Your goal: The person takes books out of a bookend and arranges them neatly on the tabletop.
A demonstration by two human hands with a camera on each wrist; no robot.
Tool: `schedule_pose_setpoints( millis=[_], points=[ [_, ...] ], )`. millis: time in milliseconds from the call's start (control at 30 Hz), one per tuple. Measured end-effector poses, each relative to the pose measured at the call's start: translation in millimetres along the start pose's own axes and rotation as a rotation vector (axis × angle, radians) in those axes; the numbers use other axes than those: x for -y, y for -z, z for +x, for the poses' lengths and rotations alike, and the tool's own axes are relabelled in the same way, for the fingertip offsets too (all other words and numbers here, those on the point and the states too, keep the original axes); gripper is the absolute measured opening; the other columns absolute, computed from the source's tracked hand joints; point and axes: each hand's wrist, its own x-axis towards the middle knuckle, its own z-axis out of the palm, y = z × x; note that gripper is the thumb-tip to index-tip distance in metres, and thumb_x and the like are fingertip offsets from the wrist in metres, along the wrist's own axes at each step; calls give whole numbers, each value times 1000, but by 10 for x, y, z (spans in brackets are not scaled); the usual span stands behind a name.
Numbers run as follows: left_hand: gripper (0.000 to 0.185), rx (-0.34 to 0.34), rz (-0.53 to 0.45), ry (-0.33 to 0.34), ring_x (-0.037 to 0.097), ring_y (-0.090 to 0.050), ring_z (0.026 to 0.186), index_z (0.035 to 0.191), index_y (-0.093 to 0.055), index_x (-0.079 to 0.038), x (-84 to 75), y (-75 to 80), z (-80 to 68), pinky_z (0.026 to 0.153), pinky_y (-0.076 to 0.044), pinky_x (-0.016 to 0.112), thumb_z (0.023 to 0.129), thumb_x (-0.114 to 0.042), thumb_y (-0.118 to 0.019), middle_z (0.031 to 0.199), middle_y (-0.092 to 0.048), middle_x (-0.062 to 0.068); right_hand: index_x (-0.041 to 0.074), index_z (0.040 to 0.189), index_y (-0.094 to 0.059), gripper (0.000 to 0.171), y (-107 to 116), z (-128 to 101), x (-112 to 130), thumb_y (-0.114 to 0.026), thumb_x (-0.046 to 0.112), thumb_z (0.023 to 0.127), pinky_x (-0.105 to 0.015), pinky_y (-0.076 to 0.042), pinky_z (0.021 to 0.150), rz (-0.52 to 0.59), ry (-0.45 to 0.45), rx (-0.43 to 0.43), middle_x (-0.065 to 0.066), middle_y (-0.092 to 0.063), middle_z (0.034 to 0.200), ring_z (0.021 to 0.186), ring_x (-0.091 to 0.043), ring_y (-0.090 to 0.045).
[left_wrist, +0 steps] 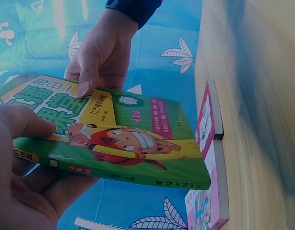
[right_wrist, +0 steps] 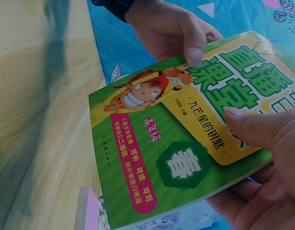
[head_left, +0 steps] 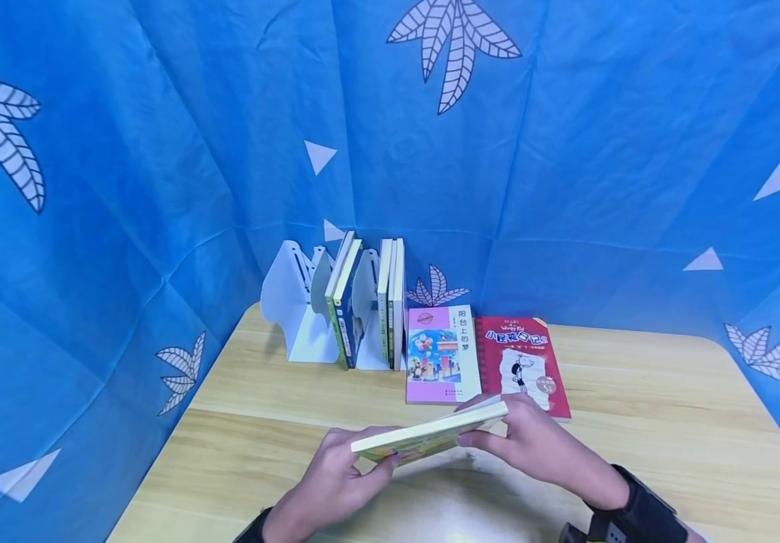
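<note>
- Blue cloth (head_left: 390, 166) hangs behind the worktop (head_left: 247, 445); in the head view, several books (head_left: 345, 332) stand in the rack (head_left: 284, 302), a part that looks done.
- Right of the rack, a pink book (head_left: 434, 358) and a red book (head_left: 492, 351) lie flat, seemingly not dealt with yet.
- Nearer, rightward of the rack, left hand (head_left: 342, 475) and right hand (head_left: 529, 437) clamp the green book (head_left: 429, 431) above the worktop.
- Left wrist view: thumbs rest on its cover (left_wrist: 176, 115).
- Right wrist view: same two-handed hold; this book, too, seems unfinished.

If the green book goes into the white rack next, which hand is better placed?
Probably the left hand: it holds the green book together with the right hand, but, in the head view, is nearer the white rack.
</note>
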Motion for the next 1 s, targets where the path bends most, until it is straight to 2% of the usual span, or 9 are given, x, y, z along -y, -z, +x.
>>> schedule_pose_setpoints(
  millis=[133,267,333,400,500,600,833,933,1000],
  points=[
    [47,8,-11,31,17,-80,89,121,-71,-1,-20,9,9,77,-64,16,77,13,-77,103,-81,15,17,133,-70,42,9,-8,10,-76,31,95,-20,-59,97,4,43,-22,1,-77,126,106,-2,-70],
    [39,21,35,89,12,-80,88,119,-73,-3,-47,24,11,76,-62,13,81,6,-78,104,-81,12,12,131,-71,41,8,-26,26,-76,28,95,-20,-61,92,-17,123,-78,-5,-78,123,103,-4,-71],
    [33,26,76,144,9,-79,87,116,-75,-6,-69,32,8,76,-58,12,83,1,-79,103,-82,8,9,129,-72,38,0,-36,30,-77,25,94,-20,-63,88,-35,173,-114,-7,-79,119,101,-4,-71],
    [28,36,84,207,9,-79,88,114,-76,-7,-91,40,9,77,-58,14,86,-3,-79,103,-82,7,8,126,-73,35,-14,-40,27,-78,19,93,-21,-64,84,-55,231,-153,-7,-80,115,99,-6,-73],
    [24,44,58,278,13,-79,92,113,-76,-6,-113,46,18,81,-60,14,89,-5,-78,103,-82,7,7,124,-73,35,-34,-46,20,-80,11,90,-23,-66,78,-84,298,-201,-7,-80,111,96,-5,-73],
    [23,49,0,315,16,-80,94,115,-75,-4,-124,47,40,79,-64,16,92,-6,-76,104,-82,9,8,123,-73,37,-43,-51,8,-81,6,87,-22,-65,73,-109,341,-237,-7,-81,108,94,-3,-73],
    [28,42,-169,421,7,-76,98,126,-68,-8,-145,52,54,75,-67,24,98,-12,-71,115,-79,13,7,119,-74,36,-42,-66,17,-82,1,84,-14,-61,70,-154,377,-288,-6,-82,104,93,-1,-73],
    [29,38,-195,430,6,-76,98,127,-67,-8,-143,52,54,75,-67,25,99,-12,-71,116,-79,13,8,120,-74,39,-26,-72,29,-83,2,83,-14,-62,71,-153,380,-293,-6,-81,106,94,-2,-73],
    [30,30,-193,401,8,-77,98,128,-66,-7,-132,52,53,77,-67,25,99,-9,-70,115,-79,14,8,122,-72,41,-10,-77,35,-83,1,83,-14,-62,70,-147,385,-301,-7,-81,106,94,-3,-74]
  ],
)
